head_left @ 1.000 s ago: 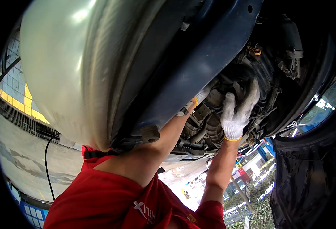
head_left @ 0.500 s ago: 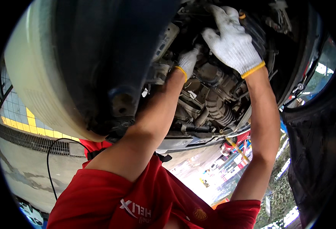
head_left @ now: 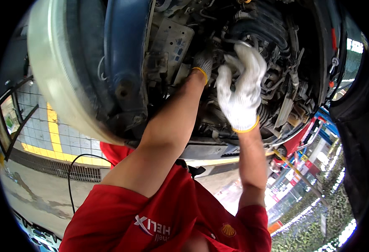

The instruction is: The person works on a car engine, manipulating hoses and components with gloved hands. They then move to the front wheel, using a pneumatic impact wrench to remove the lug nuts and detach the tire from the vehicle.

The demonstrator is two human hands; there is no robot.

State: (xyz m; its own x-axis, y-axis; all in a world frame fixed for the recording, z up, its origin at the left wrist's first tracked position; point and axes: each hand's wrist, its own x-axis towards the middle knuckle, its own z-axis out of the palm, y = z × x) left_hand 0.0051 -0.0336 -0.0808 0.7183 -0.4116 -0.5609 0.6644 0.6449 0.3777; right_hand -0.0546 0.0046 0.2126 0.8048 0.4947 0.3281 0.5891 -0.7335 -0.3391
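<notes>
Both my hands wear white knit gloves with yellow cuffs and are inside a car's engine bay (head_left: 272,71). My left hand (head_left: 204,62) reaches down among dark engine parts beside a grey metal plate with holes (head_left: 172,42); its fingers are hidden in shadow there. Just right of it and higher up, my right hand (head_left: 244,86) is open, its fingers apart and slightly curled. Nothing shows in its grasp. Beyond its fingertips lie dark hoses (head_left: 260,31), and whether it touches any part I cannot tell.
The blue front body panel (head_left: 125,46) and pale bumper (head_left: 52,63) curve along the left. At the right hangs a dark panel (head_left: 354,151). A black cable (head_left: 70,180) loops over the ground near a drain grate (head_left: 77,171). A red car (head_left: 295,140) stands farther off.
My right hand has moved left and back toward me, closer to my left hand. The left hand stays at about the same place. The view has shifted, showing more of the engine bay.
</notes>
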